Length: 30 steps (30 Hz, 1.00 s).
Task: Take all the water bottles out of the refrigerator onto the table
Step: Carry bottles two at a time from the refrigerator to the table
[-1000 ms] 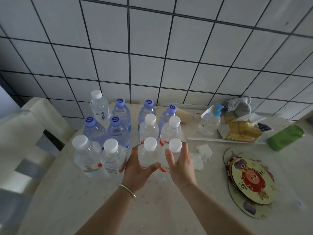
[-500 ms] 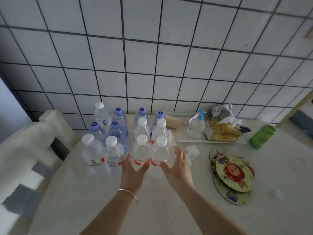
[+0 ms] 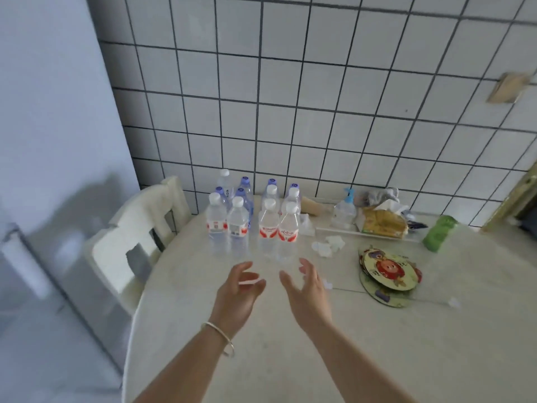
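Several clear water bottles stand upright in a cluster on the round pale table [image 3: 290,359] near the tiled wall. The two nearest, white-capped with red labels, are a left one [image 3: 268,228] and a right one [image 3: 288,229]. More white-capped bottles [image 3: 216,223] stand to their left, and blue-capped ones [image 3: 245,189] stand behind. My left hand [image 3: 238,289], with a bracelet on the wrist, and my right hand [image 3: 308,289] hover just in front of the two nearest bottles, fingers spread, touching nothing.
A white chair [image 3: 136,237] stands at the table's left edge. At the back right lie a pump bottle [image 3: 344,212], a yellow packet [image 3: 380,223], a green container [image 3: 440,232], crumpled tissues [image 3: 328,244] and round cartoon mats [image 3: 389,274]. A grey surface [image 3: 43,271] fills the left.
Both hands have let go of the two nearest bottles and drawn back toward me, fingers opening. The view has pulled back and shifted so the left side shows more.
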### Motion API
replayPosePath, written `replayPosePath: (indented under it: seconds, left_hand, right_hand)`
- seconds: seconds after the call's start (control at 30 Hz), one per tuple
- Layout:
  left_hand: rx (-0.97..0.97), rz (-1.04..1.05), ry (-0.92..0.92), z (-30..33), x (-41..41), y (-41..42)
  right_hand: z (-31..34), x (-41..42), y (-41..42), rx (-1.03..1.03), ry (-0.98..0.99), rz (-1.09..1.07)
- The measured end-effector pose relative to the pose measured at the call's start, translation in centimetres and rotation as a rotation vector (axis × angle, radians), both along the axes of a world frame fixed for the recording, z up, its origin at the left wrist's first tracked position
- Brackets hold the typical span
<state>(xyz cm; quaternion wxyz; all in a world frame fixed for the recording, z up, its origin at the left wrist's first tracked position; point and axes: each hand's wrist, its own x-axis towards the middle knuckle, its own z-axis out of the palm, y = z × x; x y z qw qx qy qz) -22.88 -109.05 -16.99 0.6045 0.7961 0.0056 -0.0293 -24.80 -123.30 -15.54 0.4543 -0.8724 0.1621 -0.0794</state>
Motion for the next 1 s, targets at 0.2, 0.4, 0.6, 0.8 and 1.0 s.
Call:
replayPosePath:
  seconds: [0.2,0.4,0.6,0.8,1.0]
  left_hand:
    - [0.058,0.048,0.015,2.3,-8.7,5.2]
    - [0.057,-0.039,-0.06,4.4,-14.7,8.4]
    - [0.072,-0.211,-0.112,3.4,-22.0,11.8]
    - [0.094,-0.336,-0.104,3.6,-30.2,16.3]
    - [0.018,-0.271,-0.145,6.2,-34.9,21.1]
  right_hand:
    - [0.9,-8.9,4.3,0.107,0.059,0.026]
    - [3.1,-16.0,8.7,0.119,-0.006,-0.047]
    - [2.4,-24.9,13.5,0.116,0.015,-0.228]
    - [2.8,-33.6,20.2,0.14,0.066,-0.304]
    - [5.8,-38.1,24.8,0.077,-0.006,-0.226]
